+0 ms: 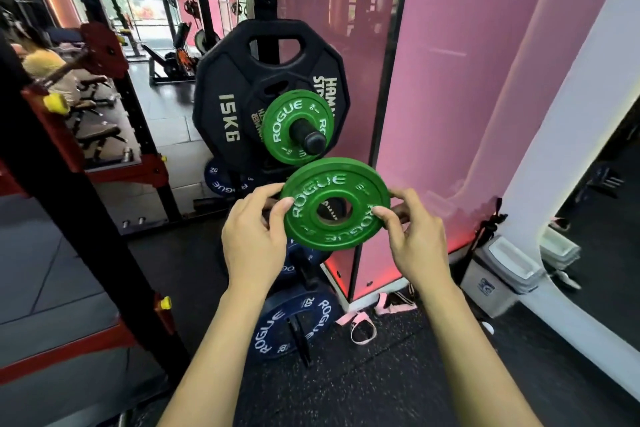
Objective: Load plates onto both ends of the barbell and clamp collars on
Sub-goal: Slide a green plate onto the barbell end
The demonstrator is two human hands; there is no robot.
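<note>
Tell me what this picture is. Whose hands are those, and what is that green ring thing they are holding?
The camera sits on a person's head and looks down, so you see that person's own two arms. This is a gym. The left hand and the right hand hold a small green weight plate, one hand on each side, with the thumbs on its front. It is a metal disc with a hole in the middle, so it can slide onto a bar. Just above it, a second green plate hangs on a black peg of a storage rack, in front of a big black plate marked 15 KG. Lower down are blue plates. Pink straps lie on the dark floor.
</note>
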